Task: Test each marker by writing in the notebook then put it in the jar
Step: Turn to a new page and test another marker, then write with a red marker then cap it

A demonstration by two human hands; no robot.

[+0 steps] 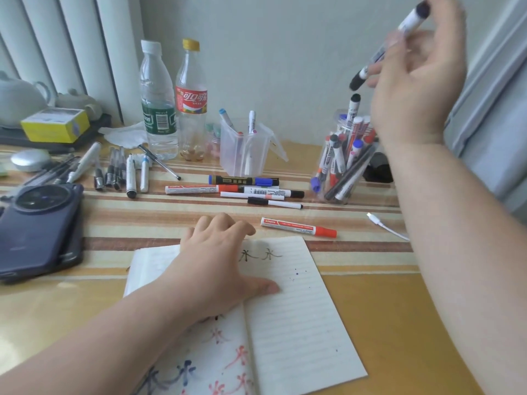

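An open lined notebook (291, 309) lies in front of me, with red and blue test marks on its left page and black marks at the top of the right page. My left hand (219, 263) presses flat on the notebook. My right hand (419, 78) is raised above the clear jar (345, 166), which stands full of several markers. It grips a white marker with black ends (387, 47), tilted, its lower tip just above the jar. A red-capped marker (298, 227) lies beside the notebook. More loose markers (236, 191) lie mid-table.
A clear bin (245, 149) holds a few markers. Two plastic bottles (174, 101) stand behind it. Pens (119, 172) lie at the left near a dark phone (37, 229). A white cable (386, 225) lies right of the notebook. Teapots and a yellow box (54, 124) sit far left.
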